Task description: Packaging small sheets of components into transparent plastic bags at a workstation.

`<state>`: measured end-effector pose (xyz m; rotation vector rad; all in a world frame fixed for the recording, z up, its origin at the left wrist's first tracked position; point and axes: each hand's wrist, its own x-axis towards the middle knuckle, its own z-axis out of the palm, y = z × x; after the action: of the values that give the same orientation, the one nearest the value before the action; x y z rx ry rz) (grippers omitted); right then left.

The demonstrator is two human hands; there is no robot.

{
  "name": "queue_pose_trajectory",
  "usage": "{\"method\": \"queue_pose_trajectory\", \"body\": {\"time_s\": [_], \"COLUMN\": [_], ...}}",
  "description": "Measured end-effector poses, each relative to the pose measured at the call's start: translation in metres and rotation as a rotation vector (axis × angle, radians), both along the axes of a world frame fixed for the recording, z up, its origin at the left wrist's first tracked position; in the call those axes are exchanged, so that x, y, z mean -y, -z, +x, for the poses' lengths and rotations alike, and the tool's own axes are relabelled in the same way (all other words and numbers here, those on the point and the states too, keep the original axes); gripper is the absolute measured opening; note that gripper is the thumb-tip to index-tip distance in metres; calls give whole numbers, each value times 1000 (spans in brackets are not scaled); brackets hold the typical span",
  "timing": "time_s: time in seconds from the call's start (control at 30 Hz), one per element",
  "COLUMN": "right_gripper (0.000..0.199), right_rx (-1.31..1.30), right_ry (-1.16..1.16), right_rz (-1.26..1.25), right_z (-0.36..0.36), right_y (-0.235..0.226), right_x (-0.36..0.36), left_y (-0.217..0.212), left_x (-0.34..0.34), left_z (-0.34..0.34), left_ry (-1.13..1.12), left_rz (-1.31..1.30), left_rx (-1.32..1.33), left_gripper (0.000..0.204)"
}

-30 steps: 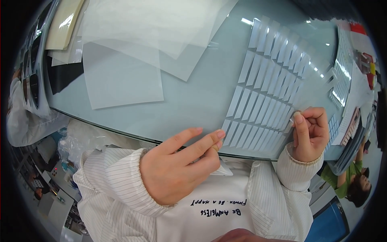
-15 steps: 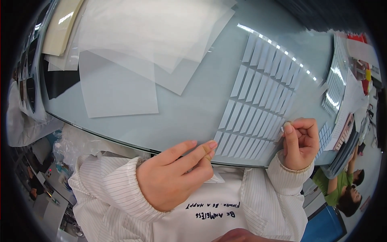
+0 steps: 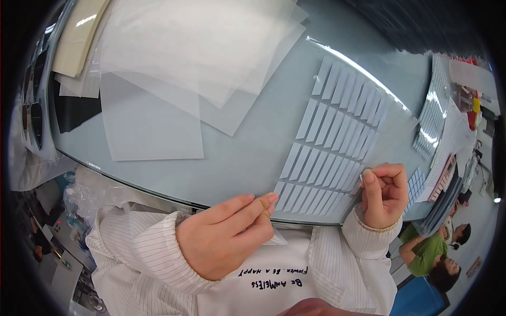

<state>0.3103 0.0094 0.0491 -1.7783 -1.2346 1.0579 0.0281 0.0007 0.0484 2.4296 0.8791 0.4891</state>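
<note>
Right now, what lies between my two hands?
In the head view, the near edge of the clear sheet carrying rows of pale rectangular labels spans between the left hand and right hand, both pinching it.

There is only one view, from a camera worn on the person's head. It looks down and forward over the chest onto the pale blue table (image 3: pixel 247 152), so the table edge crosses the lower half of the picture as a bent line. The lens is a wide fisheye: straight edges curve near the rim, and a black border closes the corners. The camera is near to the left hand (image 3: pixel 226 237) and the right hand (image 3: pixel 383 194), which come in from the lower edge at close range. The far right side, where another person (image 3: pixel 429 253) sits lower down, is small and probably much distorted. No second view shares the scene.
</note>
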Motion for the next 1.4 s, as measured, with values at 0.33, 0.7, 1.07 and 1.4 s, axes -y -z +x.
{"method": "queue_pose_trajectory", "body": {"time_s": [0.33,0.7,1.07,1.4], "right_gripper": [14,14,10,12], "right_rx": [-24,-14,-18,-147], "right_ry": [3,7,24,-6], "right_rz": [-87,-99,-16,66], "right_z": [4,0,-7,1], "right_y": [-7,-8,3,22], "right_x": [-2,-1,-9,-11], "left_y": [-2,-3,-26,5], "left_x": [-3,-3,-13,-31], "left_z": [-3,-5,-19,6], "left_ry": [39,46,157,244], "left_rz": [-5,-34,-114,461], "left_rx": [-23,-32,19,-34], "left_gripper": [10,11,23,27]}}
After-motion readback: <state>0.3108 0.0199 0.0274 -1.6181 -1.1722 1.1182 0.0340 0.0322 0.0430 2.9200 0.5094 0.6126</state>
